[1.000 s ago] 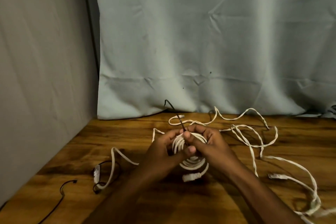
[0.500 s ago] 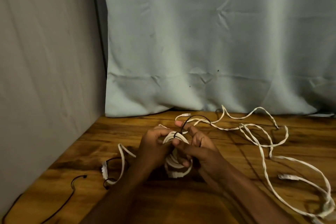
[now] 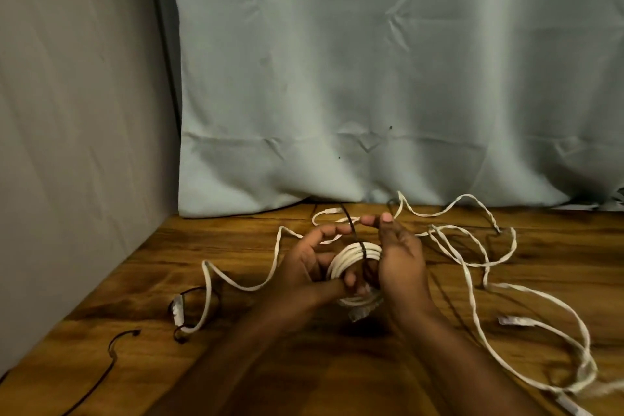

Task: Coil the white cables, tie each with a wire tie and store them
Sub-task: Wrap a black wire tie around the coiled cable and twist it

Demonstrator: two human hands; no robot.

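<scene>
A coiled white cable [image 3: 351, 258] is held just above the wooden table [image 3: 236, 246] between both hands. My left hand [image 3: 304, 268] grips the coil from the left, thumb across its lower front. A black wire tie [image 3: 362, 246] wraps over the coil's top strands and rises behind my fingers. My right hand [image 3: 401, 257] cups the coil's right side, and its thumb and forefinger tips pinch the tie's upper end. A second loose white cable [image 3: 472, 280] sprawls to the right. Another white cable [image 3: 209, 284] trails off to the left.
Spare black wire ties lie at the left, one [image 3: 113, 348] near the front edge and one [image 3: 189, 292] under the left cable's plug [image 3: 177, 309]. A pale curtain [image 3: 371, 94] hangs at the back and a grey wall [image 3: 67, 145] closes the left side.
The coil has been turned so its top strands face me. The black tie, earlier arched above my fingers, now lies across the coil. My right fingertips have risen to the tie's upper end.
</scene>
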